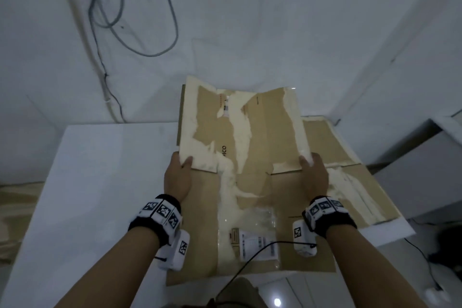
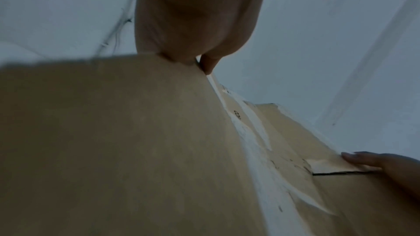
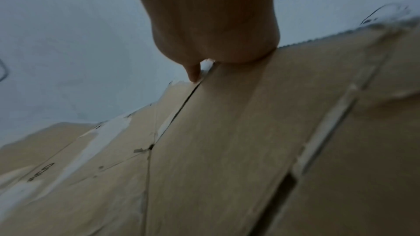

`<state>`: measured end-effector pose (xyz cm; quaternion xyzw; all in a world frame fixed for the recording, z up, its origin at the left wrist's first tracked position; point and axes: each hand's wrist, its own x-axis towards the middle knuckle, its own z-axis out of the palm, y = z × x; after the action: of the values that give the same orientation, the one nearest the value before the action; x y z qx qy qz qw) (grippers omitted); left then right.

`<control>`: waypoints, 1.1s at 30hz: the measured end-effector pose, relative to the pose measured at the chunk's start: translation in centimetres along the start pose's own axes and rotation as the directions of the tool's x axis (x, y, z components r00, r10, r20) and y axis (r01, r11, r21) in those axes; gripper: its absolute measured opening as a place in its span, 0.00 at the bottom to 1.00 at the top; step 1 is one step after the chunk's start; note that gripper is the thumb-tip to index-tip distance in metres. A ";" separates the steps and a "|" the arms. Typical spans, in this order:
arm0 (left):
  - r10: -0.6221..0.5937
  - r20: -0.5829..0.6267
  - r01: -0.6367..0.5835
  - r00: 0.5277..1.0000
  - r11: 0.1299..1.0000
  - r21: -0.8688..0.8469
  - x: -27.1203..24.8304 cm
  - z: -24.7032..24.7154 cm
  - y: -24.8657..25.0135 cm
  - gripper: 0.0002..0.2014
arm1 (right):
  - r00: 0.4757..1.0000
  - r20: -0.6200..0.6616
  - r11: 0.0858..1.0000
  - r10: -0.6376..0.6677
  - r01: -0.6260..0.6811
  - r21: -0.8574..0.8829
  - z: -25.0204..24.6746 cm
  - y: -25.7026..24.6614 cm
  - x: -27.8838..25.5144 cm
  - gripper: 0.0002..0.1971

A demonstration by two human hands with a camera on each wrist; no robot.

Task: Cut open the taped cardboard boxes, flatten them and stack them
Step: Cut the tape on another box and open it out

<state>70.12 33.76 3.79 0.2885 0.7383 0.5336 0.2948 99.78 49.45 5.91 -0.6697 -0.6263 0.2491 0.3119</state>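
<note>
Cardboard everywhere on this one: a flattened box (image 1: 250, 227) is lying spread out on the white table (image 1: 105, 182), and nothing is sitting inside anything since it's all opened up, though a clear plastic pouch with a printed label (image 1: 257, 240) is sticking to the near part of the sheet and strips of pale torn tape (image 1: 240, 127) are running across the brown surface. Both hands are gripping the far flap (image 1: 240, 130), which is tilting up off the table toward the white wall (image 1: 250, 20). Left hand (image 1: 178, 177) is pinching the flap's near left corner, thumb on top and the rest of the fingers tucked underneath, which the left wrist view is showing pretty clearly. Right hand (image 1: 313, 175) is doing the same on the near right corner, thumb pressing down on the tape along that edge. So the flap is spanning right between the two hands, with the rest of the box lying flat below the wrists. Another flat piece of cardboard (image 1: 350, 182) is lying under and to the right of it, sticking out past the right hand. Some grey cables (image 1: 140, 32) are hanging on the wall behind the table.
</note>
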 end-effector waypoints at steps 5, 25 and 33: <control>0.004 0.054 0.000 0.999 0.997 -0.077 0.6 10.0 3.6 0.12 | 0.999 -0.035 0.999 -0.004 0.002 -0.047 -7.0 4.1 8.1 0.20; -0.358 -0.001 0.358 0.934 0.934 -0.003 -0.8 41.7 1.2 0.25 | 0.956 0.267 0.977 0.123 -0.068 -0.204 -13.4 24.5 31.2 0.29; -0.381 -0.114 0.396 0.917 0.904 0.160 2.8 43.7 0.9 0.22 | 0.976 0.123 0.973 0.178 -0.156 -0.172 -10.7 24.8 34.0 0.25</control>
<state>100.86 63.08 -6.89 0.1394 0.8373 0.4064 0.3381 127.66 81.64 -2.95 -0.7244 -0.6055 0.2686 0.1908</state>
